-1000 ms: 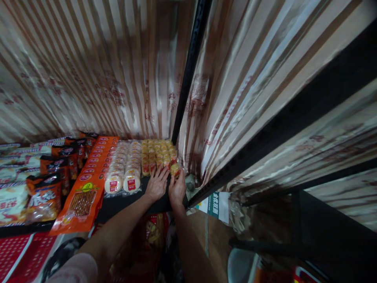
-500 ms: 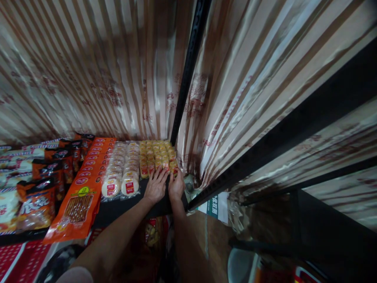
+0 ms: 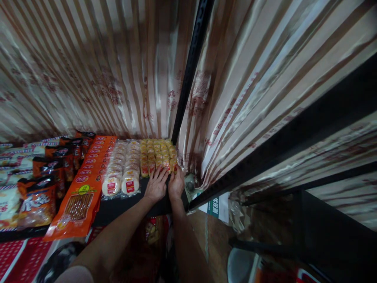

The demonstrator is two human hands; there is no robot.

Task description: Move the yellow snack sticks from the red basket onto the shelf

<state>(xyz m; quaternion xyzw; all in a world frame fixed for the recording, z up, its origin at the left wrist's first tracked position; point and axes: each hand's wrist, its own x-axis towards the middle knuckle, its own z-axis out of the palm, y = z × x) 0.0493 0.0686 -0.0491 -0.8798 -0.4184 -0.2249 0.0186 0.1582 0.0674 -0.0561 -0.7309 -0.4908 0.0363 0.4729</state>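
Small yellow-and-red snack packets [image 3: 156, 154] stand in rows at the right end of a dark shelf [image 3: 123, 204]. My left hand [image 3: 155, 186] lies flat on the shelf, fingers spread and tips against the front row of packets. My right hand [image 3: 176, 184] is beside it at the shelf's right corner, fingers curled against the front right packet; whether they grip it is hidden. Two rows of round white cakes in clear wrap [image 3: 122, 171] sit just left of the yellow packets.
Long orange snack bags [image 3: 84, 188] and dark orange bags [image 3: 41, 196] fill the shelf to the left. A black upright post [image 3: 188, 74] rises behind the packets, with striped curtain around. A black rail [image 3: 265, 145] slants off right. Goods lie on the floor below.
Both hands have slid slightly up and closer to the front row of yellow packets; the view has shifted a little. My right fingers have curled in more.
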